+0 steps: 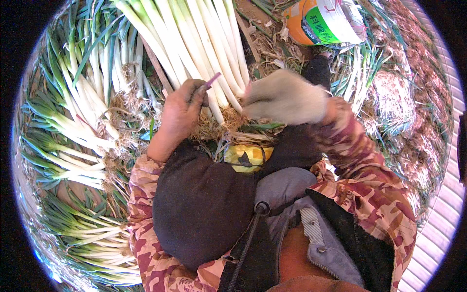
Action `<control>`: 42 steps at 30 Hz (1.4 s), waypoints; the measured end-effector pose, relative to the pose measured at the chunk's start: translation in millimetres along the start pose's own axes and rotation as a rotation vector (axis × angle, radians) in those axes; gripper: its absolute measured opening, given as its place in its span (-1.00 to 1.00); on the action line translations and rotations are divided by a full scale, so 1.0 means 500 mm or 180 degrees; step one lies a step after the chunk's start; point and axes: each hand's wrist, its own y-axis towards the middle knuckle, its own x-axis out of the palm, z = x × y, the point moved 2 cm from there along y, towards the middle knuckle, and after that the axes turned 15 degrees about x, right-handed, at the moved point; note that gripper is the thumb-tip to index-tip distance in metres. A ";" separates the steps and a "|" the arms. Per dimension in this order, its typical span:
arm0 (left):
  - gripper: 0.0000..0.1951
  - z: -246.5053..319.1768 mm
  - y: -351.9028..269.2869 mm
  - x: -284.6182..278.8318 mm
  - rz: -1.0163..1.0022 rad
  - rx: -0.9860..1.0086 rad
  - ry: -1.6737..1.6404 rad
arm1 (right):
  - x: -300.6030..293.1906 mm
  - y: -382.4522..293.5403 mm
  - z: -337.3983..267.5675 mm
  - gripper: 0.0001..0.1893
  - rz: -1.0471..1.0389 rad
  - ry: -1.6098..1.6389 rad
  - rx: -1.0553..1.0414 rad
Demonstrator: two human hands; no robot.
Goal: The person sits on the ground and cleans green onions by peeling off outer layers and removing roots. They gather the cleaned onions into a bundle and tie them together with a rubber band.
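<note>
A bundle of trimmed green onions [208, 47] lies before me, white stalks and brown roots [233, 120] towards my body. My bare left hand [182, 109] is at the left side of the stalks, pinching a narrow purple strip [214, 80] between thumb and fingers. The strip's short end sticks out over the stalks. On the other side, my right hand [286, 98] wears a pale glove and is blurred. Its fingertips are at the right edge of the bundle, near the roots. A small pinkish patch shows there, too blurred to name. Whether these fingers grip anything is hidden.
More green onions [87, 124] lie in several heaps along the left. An orange, white and green plastic bucket [321, 23] bearing writing stands at the upper right. Wooden strips [155, 64] flank the bundle. Beneath my legs is a yellow package [248, 157]. Ribbed pale panels [434, 226] edge the right.
</note>
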 end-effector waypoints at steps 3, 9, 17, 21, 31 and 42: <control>-0.70 0.004 0.022 0.026 -0.0535 0.0348 0.0106 | 0.095 0.100 -0.053 -0.72 0.0903 -0.0566 -0.0001; -0.64 0.005 0.006 0.006 -0.0565 0.0422 -0.0401 | 0.123 0.126 -0.089 -0.72 0.0962 -0.0957 -0.0638; -0.67 0.032 0.016 -0.009 -0.0483 -0.0449 -0.0343 | 0.106 0.061 0.033 -0.71 -0.0893 -0.0357 -0.0199; -0.63 0.037 0.026 -0.004 -0.0424 -0.0568 -0.0725 | 0.347 0.064 0.099 -0.68 -0.2298 -0.1893 -0.0037; -0.60 0.043 0.031 -0.009 -0.0349 -0.0757 -0.0590 | 0.386 0.134 0.164 -0.74 -0.1091 -0.0933 -0.0686; -0.60 0.037 0.025 -0.007 -0.0416 -0.0859 -0.0647 | 0.369 0.149 0.296 -0.67 -0.0635 -0.1348 -0.0187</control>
